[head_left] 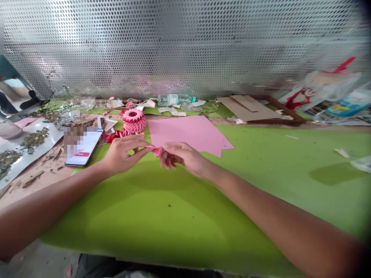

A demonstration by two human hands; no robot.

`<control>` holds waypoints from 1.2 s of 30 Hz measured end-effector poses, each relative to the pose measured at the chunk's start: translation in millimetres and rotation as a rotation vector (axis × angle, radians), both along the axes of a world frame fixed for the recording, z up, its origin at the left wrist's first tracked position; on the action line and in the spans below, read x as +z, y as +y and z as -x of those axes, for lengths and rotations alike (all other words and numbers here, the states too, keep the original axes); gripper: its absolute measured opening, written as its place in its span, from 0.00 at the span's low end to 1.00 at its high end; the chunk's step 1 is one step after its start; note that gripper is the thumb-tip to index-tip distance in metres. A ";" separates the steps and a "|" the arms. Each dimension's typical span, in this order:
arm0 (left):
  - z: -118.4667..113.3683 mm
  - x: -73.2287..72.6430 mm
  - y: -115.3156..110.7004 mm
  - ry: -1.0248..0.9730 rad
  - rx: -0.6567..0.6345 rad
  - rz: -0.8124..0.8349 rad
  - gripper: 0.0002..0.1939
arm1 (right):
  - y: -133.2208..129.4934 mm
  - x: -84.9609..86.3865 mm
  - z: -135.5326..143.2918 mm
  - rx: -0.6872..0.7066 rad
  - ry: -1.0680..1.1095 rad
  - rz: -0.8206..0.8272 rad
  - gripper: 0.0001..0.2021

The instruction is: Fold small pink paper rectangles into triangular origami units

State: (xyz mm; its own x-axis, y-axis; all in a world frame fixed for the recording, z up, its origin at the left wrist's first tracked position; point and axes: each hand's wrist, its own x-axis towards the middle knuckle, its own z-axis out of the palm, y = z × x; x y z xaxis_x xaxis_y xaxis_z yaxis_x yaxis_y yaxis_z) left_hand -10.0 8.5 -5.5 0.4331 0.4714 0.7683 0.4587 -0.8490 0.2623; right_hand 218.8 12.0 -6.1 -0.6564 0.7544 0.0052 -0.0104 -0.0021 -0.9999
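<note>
A small folded piece of pink paper (157, 151) is between my two hands, above the green table (162, 216). My left hand (125, 153) pinches its left end between thumb and fingertips. At its right end, my right hand (181, 155) is closed on it, with the lower fingers curled beneath. Behind my hands lies a large pink paper sheet (185, 131). A round stack of pink and white folded pieces (134, 121) stands just beyond my left hand, with red folded pieces (116, 135) beside it.
A phone (85, 146) lies left of my left hand, near dried plants (36, 139). Along the back are a plastic bottle (175, 100), paper scraps and brown cardboard (249, 108) on a wooden frame. Plastic bags (321, 92) stand at the right. A perforated metal screen (185, 50) rises behind.
</note>
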 end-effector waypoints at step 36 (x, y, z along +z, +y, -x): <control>-11.3 2.3 -15.2 -0.111 0.121 0.025 0.06 | -17.3 0.1 11.7 -0.491 -0.050 -0.526 0.11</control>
State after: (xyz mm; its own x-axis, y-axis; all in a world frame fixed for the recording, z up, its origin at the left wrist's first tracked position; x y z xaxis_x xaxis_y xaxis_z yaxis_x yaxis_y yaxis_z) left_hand 1.3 -6.7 -3.1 0.2854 0.5346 0.7954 0.5242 -0.7819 0.3374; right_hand 207.1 -5.4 -6.1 -0.2508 0.8684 0.4279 0.1591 0.4729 -0.8666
